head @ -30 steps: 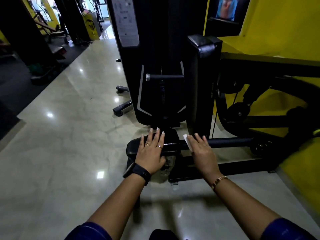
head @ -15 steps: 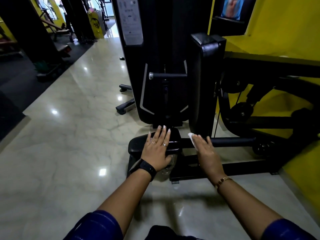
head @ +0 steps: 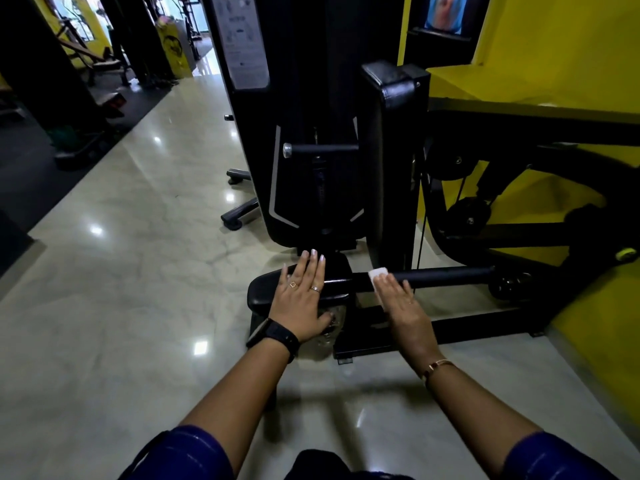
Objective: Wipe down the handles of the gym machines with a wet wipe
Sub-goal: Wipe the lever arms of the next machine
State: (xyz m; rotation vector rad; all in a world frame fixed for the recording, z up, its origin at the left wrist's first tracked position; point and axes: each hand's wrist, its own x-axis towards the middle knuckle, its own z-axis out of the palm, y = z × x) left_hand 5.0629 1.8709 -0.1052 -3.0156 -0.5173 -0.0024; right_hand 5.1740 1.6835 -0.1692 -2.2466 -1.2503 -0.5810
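Wet wipe (head: 377,273), white and folded small, lies on the black handle bar (head: 450,276) just right of the frame's centre; at far left spreads glossy marble floor (head: 121,271); next, the left hand (head: 300,299), smartwatch (head: 275,336) at the wrist, rests flat with straight fingers on a black pad (head: 261,289), gripping nothing; beside it, the right hand (head: 403,306) presses the wipe onto the bar, fingers straight, none curled round it; the bar runs rightward toward the yellow wall (head: 588,323).

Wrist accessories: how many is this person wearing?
2: a black watch on the left wrist, a gold bracelet on the right wrist. The sleeves could hide others.
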